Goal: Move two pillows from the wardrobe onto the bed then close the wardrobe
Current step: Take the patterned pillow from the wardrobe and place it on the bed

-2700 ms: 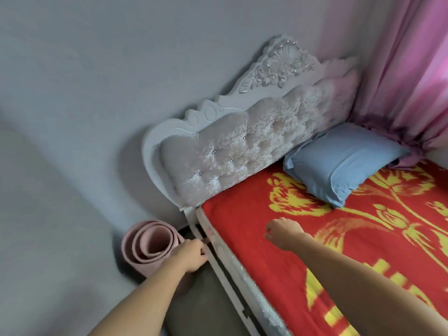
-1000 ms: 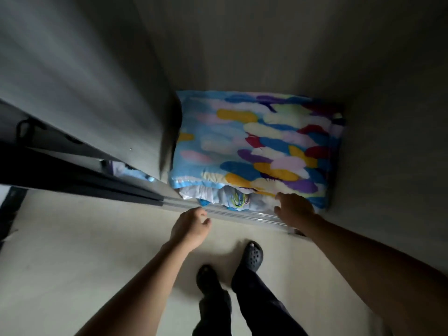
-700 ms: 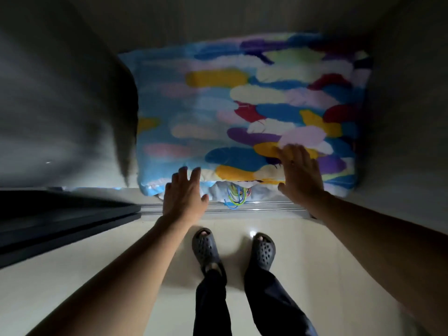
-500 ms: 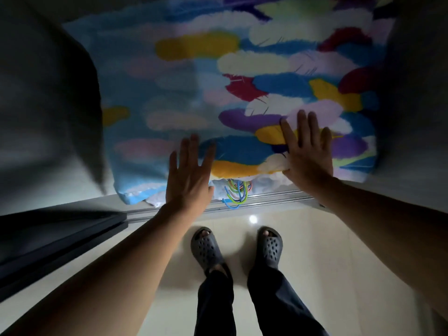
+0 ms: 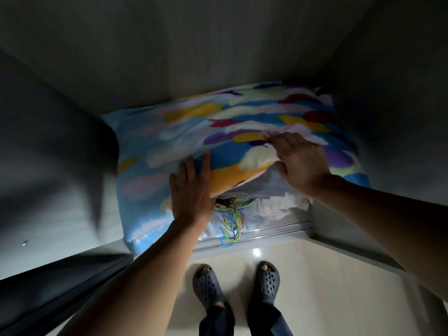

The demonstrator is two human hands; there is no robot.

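Note:
A pillow with a bright feather print on light blue lies on the floor of the open wardrobe. Its front edge is raised off what lies beneath it. My left hand presses flat on the pillow's front edge, fingers together. My right hand curls over the raised front part of the pillow, fingers on top and thumb at the edge. Under the pillow I see pale cloth and a bunch of coloured cords.
The wardrobe's sliding door stands at the left, drawn aside. A metal floor track runs along the wardrobe's front. My feet in dark clogs stand on the pale tiled floor just before it.
I turned from the bed with the blue pillow to the wardrobe. Both hands came down onto the feather pillow, and its front edge has now lifted, showing cloth and cords below.

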